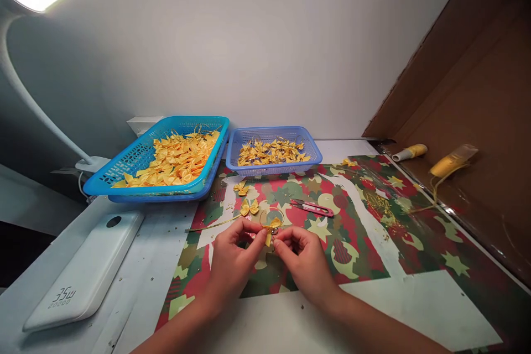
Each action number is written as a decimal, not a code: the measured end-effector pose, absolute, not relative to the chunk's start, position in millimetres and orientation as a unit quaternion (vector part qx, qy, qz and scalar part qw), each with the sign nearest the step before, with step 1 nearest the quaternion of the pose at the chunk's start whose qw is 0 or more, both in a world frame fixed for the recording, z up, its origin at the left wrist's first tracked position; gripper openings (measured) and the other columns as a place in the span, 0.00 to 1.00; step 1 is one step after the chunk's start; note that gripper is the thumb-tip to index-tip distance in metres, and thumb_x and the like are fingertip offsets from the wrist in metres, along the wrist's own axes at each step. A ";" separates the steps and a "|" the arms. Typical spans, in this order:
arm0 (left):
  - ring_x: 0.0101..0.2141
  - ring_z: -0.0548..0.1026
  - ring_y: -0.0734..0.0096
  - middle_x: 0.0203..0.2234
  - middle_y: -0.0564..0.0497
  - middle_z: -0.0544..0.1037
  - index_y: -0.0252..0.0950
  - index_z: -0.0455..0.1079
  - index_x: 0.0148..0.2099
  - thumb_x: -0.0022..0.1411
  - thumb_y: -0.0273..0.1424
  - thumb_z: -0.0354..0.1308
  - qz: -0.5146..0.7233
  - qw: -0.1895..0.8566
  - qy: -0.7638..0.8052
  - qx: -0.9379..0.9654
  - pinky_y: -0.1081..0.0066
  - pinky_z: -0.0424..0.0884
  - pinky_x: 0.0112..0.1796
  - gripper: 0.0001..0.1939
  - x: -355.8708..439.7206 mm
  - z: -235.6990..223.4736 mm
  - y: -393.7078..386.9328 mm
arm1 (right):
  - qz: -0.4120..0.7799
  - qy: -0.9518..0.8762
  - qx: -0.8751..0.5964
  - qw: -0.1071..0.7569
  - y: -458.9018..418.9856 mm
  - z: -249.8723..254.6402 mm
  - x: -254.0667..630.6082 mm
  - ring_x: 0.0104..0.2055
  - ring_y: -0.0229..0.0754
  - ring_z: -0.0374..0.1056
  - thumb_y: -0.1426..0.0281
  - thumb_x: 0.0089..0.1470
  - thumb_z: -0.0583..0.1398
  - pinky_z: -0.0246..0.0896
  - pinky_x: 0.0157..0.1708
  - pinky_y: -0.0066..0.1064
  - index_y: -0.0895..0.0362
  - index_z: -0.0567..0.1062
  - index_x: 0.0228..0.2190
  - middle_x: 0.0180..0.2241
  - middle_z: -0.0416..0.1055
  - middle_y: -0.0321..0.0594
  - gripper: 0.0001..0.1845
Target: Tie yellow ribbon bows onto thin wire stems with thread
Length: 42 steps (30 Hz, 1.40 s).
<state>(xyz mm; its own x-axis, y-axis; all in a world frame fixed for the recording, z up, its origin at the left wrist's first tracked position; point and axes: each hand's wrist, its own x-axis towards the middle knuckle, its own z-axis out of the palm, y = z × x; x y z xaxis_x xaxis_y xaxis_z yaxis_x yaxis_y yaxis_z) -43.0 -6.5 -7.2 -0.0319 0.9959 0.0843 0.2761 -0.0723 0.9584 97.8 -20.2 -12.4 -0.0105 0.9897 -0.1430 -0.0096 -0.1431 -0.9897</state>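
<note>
Between my two hands is a small yellow ribbon bow with a loop of gold cord standing up from it and a small shiny round piece at its middle. My left hand pinches the bow's left side between thumb and fingertips. On the other side, my right hand is closed, thumb and finger pressed together at the bow's lower right edge. Just beyond my left hand lie two more bows and a length of gold cord. Pink-handled thread snips rest past my right hand.
A turquoise basket heaped with yellow bows stands at the left, beside a lilac basket of corded bows. A white power bank lies at the left. Gold cord scraps and yellow spools are at the right, by a cardboard panel.
</note>
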 end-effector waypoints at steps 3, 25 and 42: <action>0.27 0.74 0.71 0.24 0.52 0.76 0.36 0.70 0.28 0.56 0.37 0.59 0.452 0.387 0.560 0.577 0.75 0.69 0.27 0.10 -43.0 -7.3 -7.3 | 0.542 -0.454 -0.532 0.466 -19.9 -11.5 97.3 0.24 0.35 0.59 0.65 0.48 0.61 0.54 0.24 0.26 0.59 0.70 0.23 0.22 0.66 0.34 0.09; 0.24 0.68 0.73 0.22 0.54 0.72 0.36 0.68 0.29 0.56 0.38 0.59 0.377 0.381 0.551 0.639 0.75 0.65 0.25 0.11 -45.8 -5.6 -1.3 | 0.507 -0.501 -0.535 0.454 -22.4 -12.4 97.5 0.25 0.35 0.58 0.65 0.51 0.59 0.56 0.25 0.26 0.58 0.69 0.23 0.22 0.67 0.35 0.10; 0.22 0.69 0.74 0.18 0.53 0.72 0.34 0.70 0.24 0.50 0.33 0.58 0.394 0.553 0.517 0.521 0.76 0.65 0.24 0.08 -46.7 2.8 8.8 | 0.469 -0.531 -0.537 0.457 -20.9 -15.7 101.5 0.28 0.37 0.63 0.67 0.51 0.58 0.59 0.29 0.27 0.58 0.72 0.25 0.26 0.71 0.37 0.08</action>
